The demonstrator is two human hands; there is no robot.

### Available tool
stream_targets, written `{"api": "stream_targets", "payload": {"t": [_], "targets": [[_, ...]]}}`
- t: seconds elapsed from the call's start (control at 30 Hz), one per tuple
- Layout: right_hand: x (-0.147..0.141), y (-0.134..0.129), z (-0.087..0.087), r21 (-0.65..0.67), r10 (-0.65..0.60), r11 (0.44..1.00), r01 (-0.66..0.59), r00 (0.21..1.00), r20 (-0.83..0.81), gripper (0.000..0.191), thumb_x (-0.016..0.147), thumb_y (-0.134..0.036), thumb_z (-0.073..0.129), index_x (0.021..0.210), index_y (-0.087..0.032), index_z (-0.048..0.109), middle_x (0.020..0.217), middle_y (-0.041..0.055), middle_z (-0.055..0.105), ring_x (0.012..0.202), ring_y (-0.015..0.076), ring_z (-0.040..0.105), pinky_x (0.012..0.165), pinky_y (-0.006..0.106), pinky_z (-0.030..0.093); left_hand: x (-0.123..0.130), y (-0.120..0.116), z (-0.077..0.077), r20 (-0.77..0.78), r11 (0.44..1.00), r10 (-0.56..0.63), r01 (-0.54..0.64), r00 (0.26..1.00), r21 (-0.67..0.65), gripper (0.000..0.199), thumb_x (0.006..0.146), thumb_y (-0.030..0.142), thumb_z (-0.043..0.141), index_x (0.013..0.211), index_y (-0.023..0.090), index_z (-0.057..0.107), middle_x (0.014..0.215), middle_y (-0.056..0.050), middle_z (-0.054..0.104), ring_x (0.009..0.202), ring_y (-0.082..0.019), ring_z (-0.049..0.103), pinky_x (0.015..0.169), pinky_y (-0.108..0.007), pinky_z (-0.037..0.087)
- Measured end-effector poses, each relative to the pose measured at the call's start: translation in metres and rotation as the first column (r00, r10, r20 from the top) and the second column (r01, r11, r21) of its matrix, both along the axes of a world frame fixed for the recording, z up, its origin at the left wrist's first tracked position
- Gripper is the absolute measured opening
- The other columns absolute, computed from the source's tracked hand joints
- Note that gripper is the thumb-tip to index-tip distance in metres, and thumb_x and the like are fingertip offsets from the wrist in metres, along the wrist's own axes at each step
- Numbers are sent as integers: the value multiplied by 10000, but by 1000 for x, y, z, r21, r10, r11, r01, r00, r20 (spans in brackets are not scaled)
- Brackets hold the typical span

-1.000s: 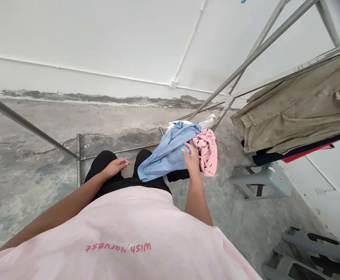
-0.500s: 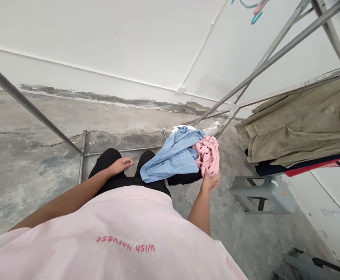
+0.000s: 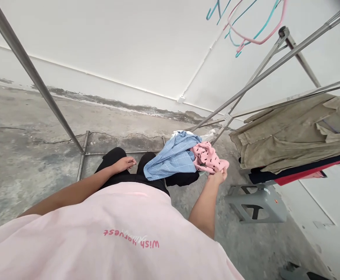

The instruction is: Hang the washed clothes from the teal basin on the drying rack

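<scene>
A pink cloth with dark marks (image 3: 207,156) lies partly on a heap of clothes, and my right hand (image 3: 219,175) pinches its right end. Beside it in the heap is a blue checked garment (image 3: 172,157), spread toward my lap. White cloth (image 3: 209,136) shows behind them and a black garment (image 3: 183,179) below. My left hand (image 3: 125,163) rests over my left thigh, its fingers curled loosely, with no object visible in it. What the heap rests on is mostly hidden.
Metal rack poles (image 3: 263,76) cross on the right, with pink and teal hangers (image 3: 260,41) above. An olive garment (image 3: 289,136) hangs at the right over dark and red ones. Below it stands a grey stool (image 3: 265,204). Another pole (image 3: 35,77) slants at the left.
My right hand has moved right and slightly up, drawing the end of the pink cloth outward from the heap. The view has tilted up, showing more hangers. My left hand stays over my thigh.
</scene>
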State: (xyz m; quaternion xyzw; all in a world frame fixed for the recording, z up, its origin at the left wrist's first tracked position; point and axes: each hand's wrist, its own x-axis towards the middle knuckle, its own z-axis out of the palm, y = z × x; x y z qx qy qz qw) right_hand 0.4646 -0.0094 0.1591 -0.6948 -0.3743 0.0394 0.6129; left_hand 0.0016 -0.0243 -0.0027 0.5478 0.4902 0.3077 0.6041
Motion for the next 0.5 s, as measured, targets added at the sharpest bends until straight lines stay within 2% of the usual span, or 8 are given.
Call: {"api": "stream_targets", "payload": {"t": [0.1, 0.17, 0.2, 0.27, 0.33, 0.43, 0.5], "targets": [[12, 18, 29, -83, -42, 996, 44, 999, 28, 585, 833, -128, 423, 1405, -55, 320, 1393, 255, 441, 1134, 189, 597, 874, 305, 543, 9, -2, 8, -13, 999, -49, 49, 999, 17, 415, 651, 569, 645, 755, 175, 572, 539, 36, 494, 490, -114, 443, 524, -240, 373], [13, 29, 40, -155, -23, 987, 38, 995, 97, 635, 801, -104, 399, 1428, -57, 309, 1439, 229, 414, 1241, 169, 531, 973, 271, 486, 16, -2, 14, -26, 996, -86, 86, 996, 15, 445, 647, 600, 640, 744, 174, 554, 545, 37, 497, 495, -113, 445, 531, -243, 373], [11, 33, 41, -207, -2, 978, 31, 990, 139, 630, 798, -109, 405, 1424, -73, 340, 1439, 203, 430, 1275, 165, 501, 1021, 268, 450, 19, -2, 16, -32, 995, -102, 102, 994, 9, 460, 649, 614, 636, 745, 173, 546, 554, 35, 501, 504, -113, 450, 538, -244, 374], [5, 43, 33, -350, 58, 936, 20, 976, 210, 583, 806, -151, 448, 1388, -121, 443, 1416, 159, 474, 1313, 192, 461, 1101, 315, 379, 24, -2, 21, -45, 992, -123, 123, 991, -8, 482, 661, 639, 621, 757, 174, 536, 584, 29, 512, 538, -120, 470, 552, -246, 380], [-3, 52, 12, -531, 136, 847, 13, 961, 240, 539, 802, -230, 535, 1338, -176, 535, 1387, 153, 503, 1312, 266, 455, 1125, 426, 340, 25, -3, 24, -65, 992, -129, 128, 990, -20, 488, 673, 647, 610, 771, 175, 533, 607, 24, 517, 569, -126, 482, 569, -249, 386], [-13, 68, -26, -762, 251, 648, 5, 943, 220, 553, 762, -318, 641, 1306, -233, 587, 1381, 171, 499, 1306, 369, 440, 1087, 576, 310, 24, -5, 23, -103, 994, -107, 104, 989, -39, 465, 692, 620, 600, 800, 171, 543, 613, 27, 509, 563, -119, 460, 579, -253, 380], [-13, 79, -44, -852, 314, 523, 6, 928, 199, 523, 779, -342, 632, 1290, -238, 600, 1390, 175, 488, 1319, 393, 416, 1071, 612, 291, 24, -3, 20, -126, 994, -94, 86, 988, -66, 454, 698, 600, 594, 824, 166, 552, 620, 29, 507, 556, -114, 444, 575, -252, 371]]}}
